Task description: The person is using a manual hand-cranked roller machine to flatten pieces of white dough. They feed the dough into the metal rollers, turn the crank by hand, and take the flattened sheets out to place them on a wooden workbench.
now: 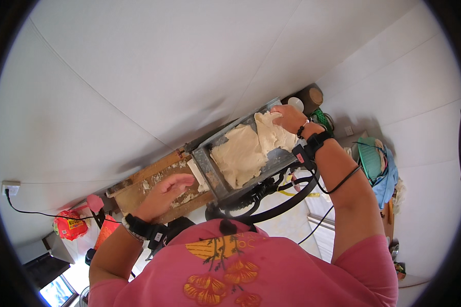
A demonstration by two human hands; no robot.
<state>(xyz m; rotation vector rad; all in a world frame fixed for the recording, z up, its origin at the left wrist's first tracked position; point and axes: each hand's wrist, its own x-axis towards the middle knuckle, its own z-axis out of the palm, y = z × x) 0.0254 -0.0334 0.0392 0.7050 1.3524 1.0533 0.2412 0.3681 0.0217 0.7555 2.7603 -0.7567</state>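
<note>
A flattened, ragged sheet of pale dough (240, 153) lies in the metal tray (205, 159) of what looks like a dough-rolling machine. My right hand (291, 119) holds a raised, folded part of the dough (271, 132) at the tray's far right end; its fingertips are partly hidden. Over the floury wooden board (132, 197) to the left, my left hand (169, 193) is empty, its fingers extended towards the tray. Close to those fingertips, a narrow pale strip (197, 175), seemingly dough, shows beside the metal frame.
A black wheel (292, 205) and gears (249, 197) sit on the machine's near side. Behind it rises a white wall (138, 76). A black cable (345, 178) hangs by my right arm. A teal basket (370, 157) with blue cloth stands right; a red bag (71, 224) is left.
</note>
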